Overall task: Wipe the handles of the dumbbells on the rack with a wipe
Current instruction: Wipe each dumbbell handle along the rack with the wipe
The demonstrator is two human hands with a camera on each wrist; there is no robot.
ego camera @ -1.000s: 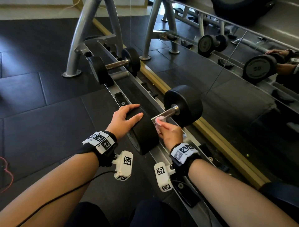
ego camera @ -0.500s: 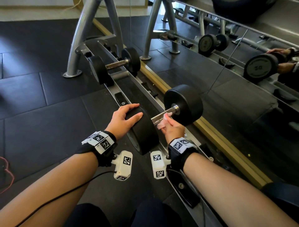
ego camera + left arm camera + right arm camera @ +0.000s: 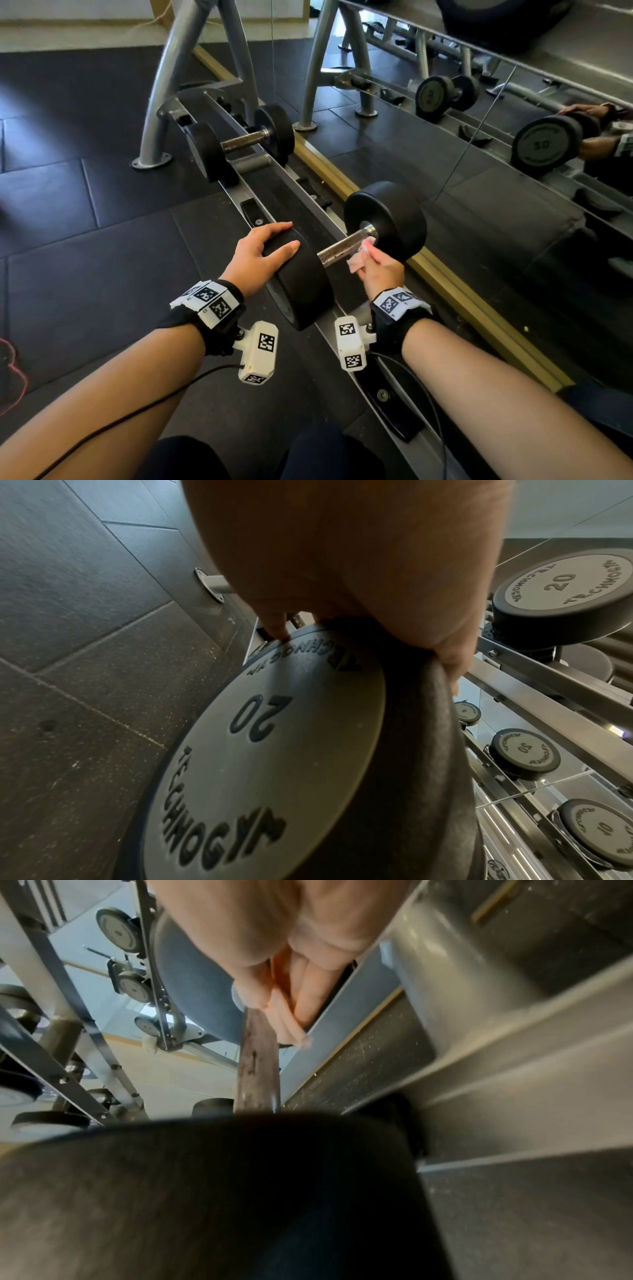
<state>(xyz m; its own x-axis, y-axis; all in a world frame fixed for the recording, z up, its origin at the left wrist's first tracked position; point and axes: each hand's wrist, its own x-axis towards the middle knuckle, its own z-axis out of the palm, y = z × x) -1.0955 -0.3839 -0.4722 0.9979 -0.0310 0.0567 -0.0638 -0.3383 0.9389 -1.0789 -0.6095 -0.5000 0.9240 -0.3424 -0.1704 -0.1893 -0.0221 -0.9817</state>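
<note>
A black 20 dumbbell lies across the low rack (image 3: 301,205). Its near head (image 3: 301,284) (image 3: 274,764) has my left hand (image 3: 263,253) (image 3: 342,561) curled over the top, fingers round the far rim. Its steel handle (image 3: 342,246) (image 3: 257,1064) runs to the far head (image 3: 394,219). My right hand (image 3: 380,267) (image 3: 274,947) pinches a pale pink wipe (image 3: 359,260) (image 3: 287,1026) and presses it on the handle's far end, by the far head. A second, smaller dumbbell (image 3: 243,140) sits further along the rack with its handle bare.
A wall mirror (image 3: 513,137) with a wooden base strip runs along the right of the rack and reflects dumbbells and my hands. Grey rack legs (image 3: 164,102) rise at the back. Dark rubber floor tiles (image 3: 85,240) lie to the left. A red cable (image 3: 13,373) lies at the left edge.
My right hand has slid the wipe along the handle, from beside the near head to the far end. The left hand and the dumbbell have stayed put.
</note>
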